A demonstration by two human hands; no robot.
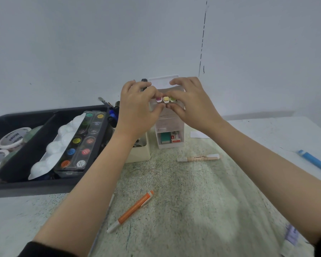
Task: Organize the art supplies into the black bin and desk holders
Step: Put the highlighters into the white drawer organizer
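Observation:
Both my hands are raised over the clear desk holder (pixel 170 133) at the back of the table. Between them stand three markers (pixel 165 99) with purple, yellow and green caps. My left hand (pixel 137 106) pinches the purple-capped end of the group; my right hand (pixel 191 102) pinches the green-capped end. The markers' lower ends are hidden behind my fingers. The black bin (pixel 44 186) sits at the left and holds a paint palette (pixel 80 143), a white foam tray and paint jars. An orange pen (pixel 132 210) and a peach pen (pixel 198 157) lie on the mat.
A cream holder (pixel 139 153) with dark pens stands between the bin and the clear holder, under my left forearm. A blue marker (pixel 315 161) lies at the right edge. A white paper slip (pixel 199 134) lies right of the clear holder. The wall is close behind.

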